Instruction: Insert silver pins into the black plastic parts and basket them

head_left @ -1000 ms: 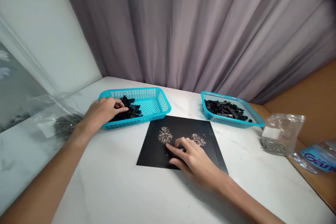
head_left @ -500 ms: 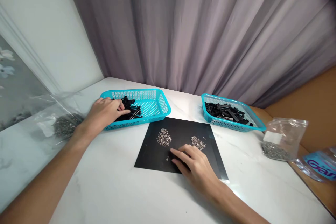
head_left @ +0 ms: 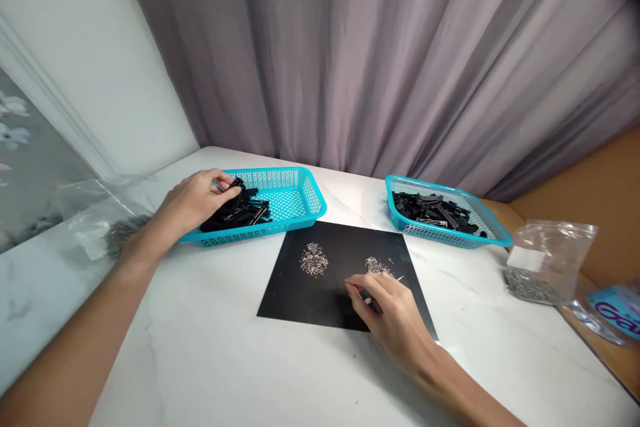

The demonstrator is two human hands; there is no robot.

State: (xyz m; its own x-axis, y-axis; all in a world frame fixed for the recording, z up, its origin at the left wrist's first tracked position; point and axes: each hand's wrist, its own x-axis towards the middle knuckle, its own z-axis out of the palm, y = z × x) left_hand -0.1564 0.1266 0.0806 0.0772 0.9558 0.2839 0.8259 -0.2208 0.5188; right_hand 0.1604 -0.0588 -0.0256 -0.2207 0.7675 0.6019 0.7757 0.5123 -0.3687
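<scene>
My left hand is at the near left of the left turquoise basket, thumb and fingers closed on a black plastic part above a heap of similar parts. Over the black sheet, my right hand has its thumb and forefinger pinched together. Whatever lies between those fingertips is too small to make out. To its left on the sheet is a pile of small shiny metal pins. A second pin pile sits just behind the right hand, partly hidden by it.
Another turquoise basket with black plastic parts stands at the back right. Clear bags of metal pieces lie at the right and left, the left one partly behind my forearm. A bottle is at the right edge, a curtain behind.
My left hand has risen slightly out of the heap with a black part. My right hand has shifted right and its fingers have closed; the lone pin near them is gone from the sheet.
</scene>
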